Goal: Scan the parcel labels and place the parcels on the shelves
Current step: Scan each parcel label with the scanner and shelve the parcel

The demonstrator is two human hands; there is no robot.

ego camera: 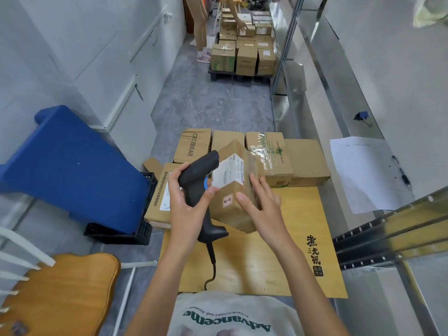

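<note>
My left hand (188,202) grips the handle of a black corded barcode scanner (197,177), whose head points at the white label (229,172) on a small taped cardboard parcel (238,190). My right hand (260,206) holds that parcel from its right side, tilted up above the other boxes. More cardboard parcels (286,158) lie in a group just beyond, on a flat sheet of cardboard (298,238). The metal shelves (315,112) run along my right side.
A blue pallet (72,166) leans over a black crate (143,229) at left. A wooden chair (60,287) stands at bottom left. Papers and pens (366,170) lie on the shelf. Far ahead, another person reaches into stacked boxes on a pallet (242,54).
</note>
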